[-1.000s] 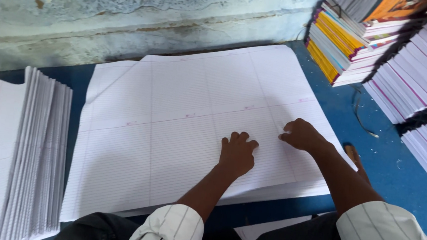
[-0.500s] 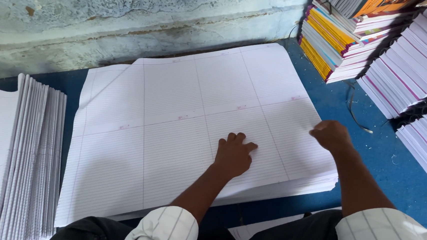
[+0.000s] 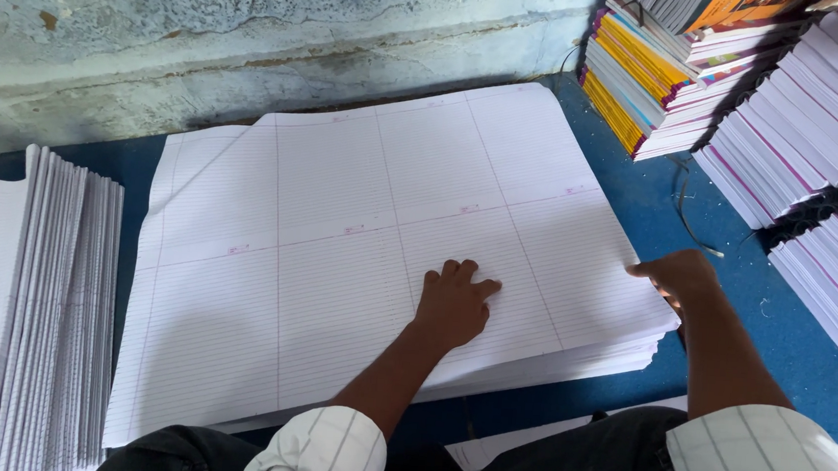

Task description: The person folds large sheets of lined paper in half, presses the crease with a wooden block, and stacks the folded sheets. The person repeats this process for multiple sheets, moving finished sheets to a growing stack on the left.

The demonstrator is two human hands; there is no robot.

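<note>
Two hands show: the left hand (image 3: 453, 305) and the right hand (image 3: 679, 279), both on one thick stack of large ruled sheets (image 3: 339, 250). Its top sheet is printed with eight ruled page panels, four across and two down. One pile of folded ruled sheets (image 3: 35, 307) stands at the left. At the right I count one heap of notebooks with coloured covers (image 3: 646, 79) and two rows of white-edged book blocks (image 3: 811, 106); single sheets and books are too many to count.

folded sheets (image 3: 50, 308) — left, stacked on edge | notebook piles (image 3: 744, 91) — right (coloured covers) | blue table (image 3: 638, 192) | worn wall (image 3: 208, 24)
</note>
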